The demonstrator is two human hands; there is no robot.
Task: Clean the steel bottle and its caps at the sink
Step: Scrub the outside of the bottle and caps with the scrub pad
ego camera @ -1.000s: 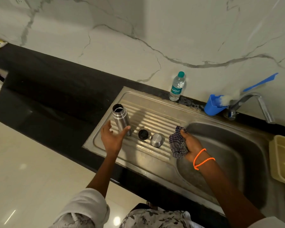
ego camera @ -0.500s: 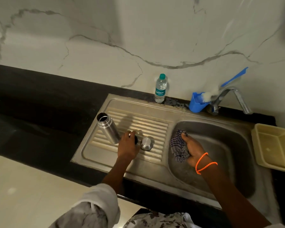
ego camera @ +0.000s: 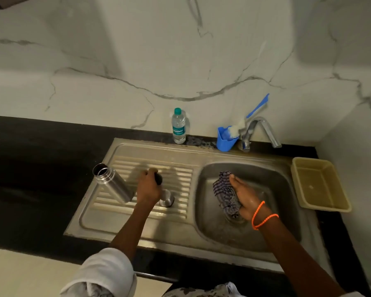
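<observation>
An open steel bottle (ego camera: 113, 183) stands uncapped on the ribbed drainboard (ego camera: 176, 155) of the steel sink. My left hand (ego camera: 148, 188) grips a small black cap (ego camera: 159, 179) just to the bottle's right, lifted slightly off the drainboard. A steel cap (ego camera: 167, 199) sits on the drainboard, partly hidden under that hand. My right hand (ego camera: 245, 199) holds a striped cloth (ego camera: 225, 194) down inside the sink basin (ego camera: 272, 183), above the drain.
A clear plastic water bottle (ego camera: 178, 126) stands at the wall behind the drainboard. A blue cup with a brush (ego camera: 225, 139) sits next to the tap (ego camera: 261, 131). A yellow tub (ego camera: 320, 186) lies right of the basin. Black countertop (ego camera: 41, 159) stretches left.
My left hand left the steel bottle, went to the black cap and picked it up. My right hand carried the cloth from the drainboard edge down into the basin.
</observation>
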